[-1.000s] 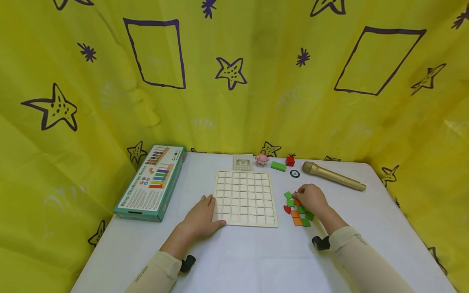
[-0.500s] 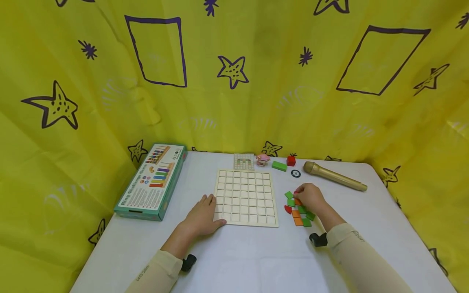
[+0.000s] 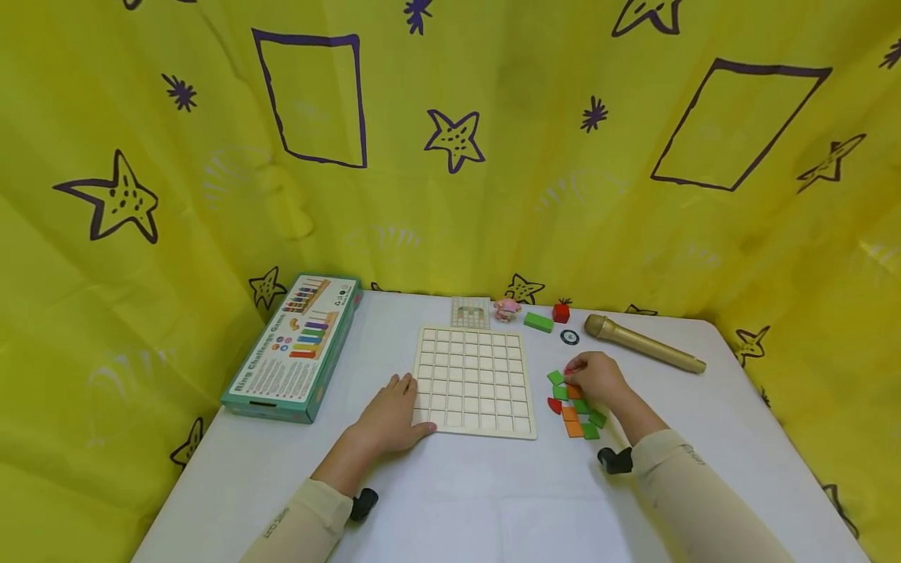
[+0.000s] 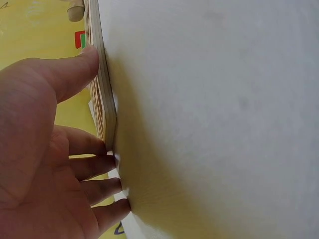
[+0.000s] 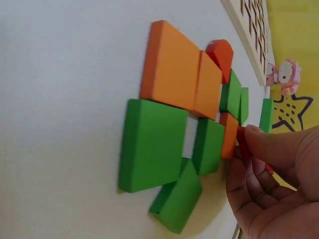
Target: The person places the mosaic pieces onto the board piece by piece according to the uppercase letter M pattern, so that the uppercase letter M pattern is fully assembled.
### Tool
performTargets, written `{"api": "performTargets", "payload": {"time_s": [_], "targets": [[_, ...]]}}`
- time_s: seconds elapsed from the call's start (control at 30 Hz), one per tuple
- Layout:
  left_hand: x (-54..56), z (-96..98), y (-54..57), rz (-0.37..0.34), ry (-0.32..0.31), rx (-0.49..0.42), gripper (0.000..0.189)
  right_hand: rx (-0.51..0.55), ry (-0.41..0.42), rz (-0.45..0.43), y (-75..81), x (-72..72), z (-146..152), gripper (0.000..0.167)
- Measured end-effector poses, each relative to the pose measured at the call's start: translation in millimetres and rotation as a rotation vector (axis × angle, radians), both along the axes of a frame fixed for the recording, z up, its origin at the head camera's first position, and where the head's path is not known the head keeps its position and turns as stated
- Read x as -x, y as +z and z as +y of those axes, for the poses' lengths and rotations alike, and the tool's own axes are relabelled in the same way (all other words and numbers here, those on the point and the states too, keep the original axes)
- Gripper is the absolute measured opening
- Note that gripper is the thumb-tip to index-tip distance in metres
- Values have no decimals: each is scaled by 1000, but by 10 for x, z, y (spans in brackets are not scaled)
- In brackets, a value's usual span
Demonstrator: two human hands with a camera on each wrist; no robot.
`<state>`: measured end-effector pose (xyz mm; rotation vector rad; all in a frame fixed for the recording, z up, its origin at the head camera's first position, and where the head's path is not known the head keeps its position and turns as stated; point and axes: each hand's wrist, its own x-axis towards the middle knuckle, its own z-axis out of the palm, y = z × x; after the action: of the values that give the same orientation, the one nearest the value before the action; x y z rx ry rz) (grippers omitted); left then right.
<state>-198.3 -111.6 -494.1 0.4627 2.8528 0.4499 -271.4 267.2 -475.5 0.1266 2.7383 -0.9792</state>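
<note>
Left hand, head view: the left hand (image 3: 385,418) lies with fingers extended at the near left corner of the wooden grid board (image 3: 475,381) on the white-covered bench (image 3: 450,500).
Right hand, head view: the right hand (image 3: 600,381) is over the far end of a cluster of green tiles (image 3: 590,431) and orange tiles (image 3: 575,429), right of the board; a red quarter-round piece (image 3: 555,406) lies at the cluster's left.
Behind them: a pink figurine (image 3: 506,310), a green block (image 3: 538,322) and a golden microphone (image 3: 644,344).
Board edge, left wrist view: the thumb touches it; the fingers, slightly spread, rest around the corner, gripping nothing.
Tiles, right wrist view: thumb and fingers pinch a small red piece (image 5: 243,142) just beside an orange tile.
</note>
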Motion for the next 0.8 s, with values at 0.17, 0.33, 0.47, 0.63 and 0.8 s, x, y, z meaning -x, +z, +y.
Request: {"api": "performTargets", "payload": {"time_s": [0.17, 0.33, 0.47, 0.63, 0.8], "targets": [[-5, 9, 19, 3, -1, -5, 90, 1, 7, 29, 54, 43, 8, 17], [-11, 3, 12, 6, 2, -7, 90, 11, 23, 70, 135, 104, -91, 20], [-2, -3, -1, 2, 5, -5, 90, 58, 36, 79, 185, 158, -224, 21], [6, -6, -20, 2, 6, -7, 90, 100, 61, 77, 235, 217, -410, 21], [-5, -1, -19, 2, 9, -19, 90, 111, 102, 73, 281, 291, -587, 19]]}}
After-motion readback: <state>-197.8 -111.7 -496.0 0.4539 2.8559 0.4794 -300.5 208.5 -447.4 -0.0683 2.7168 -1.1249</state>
